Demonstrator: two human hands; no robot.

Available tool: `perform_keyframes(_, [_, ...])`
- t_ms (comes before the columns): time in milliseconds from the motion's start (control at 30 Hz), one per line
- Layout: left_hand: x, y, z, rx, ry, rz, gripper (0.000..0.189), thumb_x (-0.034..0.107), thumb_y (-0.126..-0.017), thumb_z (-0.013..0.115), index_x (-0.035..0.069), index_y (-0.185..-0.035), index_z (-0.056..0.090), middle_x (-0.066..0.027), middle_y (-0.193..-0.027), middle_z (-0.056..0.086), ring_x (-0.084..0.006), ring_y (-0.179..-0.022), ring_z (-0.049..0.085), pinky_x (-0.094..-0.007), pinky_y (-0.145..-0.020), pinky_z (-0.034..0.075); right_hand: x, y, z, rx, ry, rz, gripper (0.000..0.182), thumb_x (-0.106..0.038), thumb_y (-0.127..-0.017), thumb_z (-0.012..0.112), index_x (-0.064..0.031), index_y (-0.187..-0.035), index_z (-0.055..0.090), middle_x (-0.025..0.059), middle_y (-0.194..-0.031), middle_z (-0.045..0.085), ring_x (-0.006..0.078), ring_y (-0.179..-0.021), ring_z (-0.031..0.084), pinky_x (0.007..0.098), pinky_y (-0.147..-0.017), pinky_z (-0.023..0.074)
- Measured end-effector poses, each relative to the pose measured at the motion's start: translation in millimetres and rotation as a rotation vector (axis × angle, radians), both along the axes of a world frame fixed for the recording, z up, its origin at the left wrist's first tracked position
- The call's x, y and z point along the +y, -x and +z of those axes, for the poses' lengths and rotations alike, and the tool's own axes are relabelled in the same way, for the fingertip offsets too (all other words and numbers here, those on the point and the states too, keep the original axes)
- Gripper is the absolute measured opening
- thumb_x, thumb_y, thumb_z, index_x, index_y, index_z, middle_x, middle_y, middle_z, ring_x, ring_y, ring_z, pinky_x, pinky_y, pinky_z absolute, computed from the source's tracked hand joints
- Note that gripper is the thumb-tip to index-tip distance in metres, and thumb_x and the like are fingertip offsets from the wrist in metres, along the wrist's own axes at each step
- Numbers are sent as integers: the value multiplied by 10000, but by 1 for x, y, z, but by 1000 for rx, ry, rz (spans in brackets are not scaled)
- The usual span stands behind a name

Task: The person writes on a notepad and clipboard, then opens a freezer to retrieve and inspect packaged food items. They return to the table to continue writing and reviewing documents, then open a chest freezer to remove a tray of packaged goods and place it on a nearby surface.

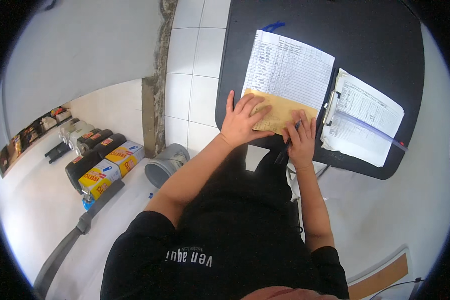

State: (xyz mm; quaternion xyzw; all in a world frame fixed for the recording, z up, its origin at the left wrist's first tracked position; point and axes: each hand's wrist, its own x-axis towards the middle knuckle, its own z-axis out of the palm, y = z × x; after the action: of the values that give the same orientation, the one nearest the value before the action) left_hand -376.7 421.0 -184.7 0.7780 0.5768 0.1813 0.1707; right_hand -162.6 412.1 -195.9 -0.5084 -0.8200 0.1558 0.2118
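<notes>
On the black table lies a lined paper sheet [290, 67] with rows of handwriting, and a yellow slip of paper [277, 107] covers its lower part. My left hand [243, 120] rests with spread fingers on the left side of the slip. A dark pen [286, 146] is held in my right hand [301, 140], whose fingertips touch the slip's right side. To the right is a clipboard [330, 107] with printed sheets [360, 120] under its metal clip. Across those sheets lies a translucent purple strip [375, 129] with a red end.
The black table [360, 30] has rounded corners; a blue cord [273, 26] lies beyond the sheet. At left, a grey bucket [167, 165] stands on the floor near yellow and white boxes [125, 157] and dark bottles [110, 144]. A grey strap [69, 240] hangs at lower left.
</notes>
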Motion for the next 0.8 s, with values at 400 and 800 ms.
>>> perform_keyframes(400, [23,13,-7,-22,-1,-91,673,563,-603,746,238,-1176,612,-30,-1257,501,-264,-1230,408,-596,-1090,127,-1,4,0,-30,-3,-18,408,-282,-768,722,-103,-1096,557,116,-1358,485,334,-1313,385,550,-1064,269])
perform_keyframes(800, [25,10,-1,10,31,-92,739,604,-622,715,219,-1234,564,-38,-1284,481,-245,-1269,384,-641,-1077,90,0,4,-1,-14,6,-10,446,-320,-783,707,-88,-1124,537,137,-1373,457,339,-1319,370,564,-1040,308])
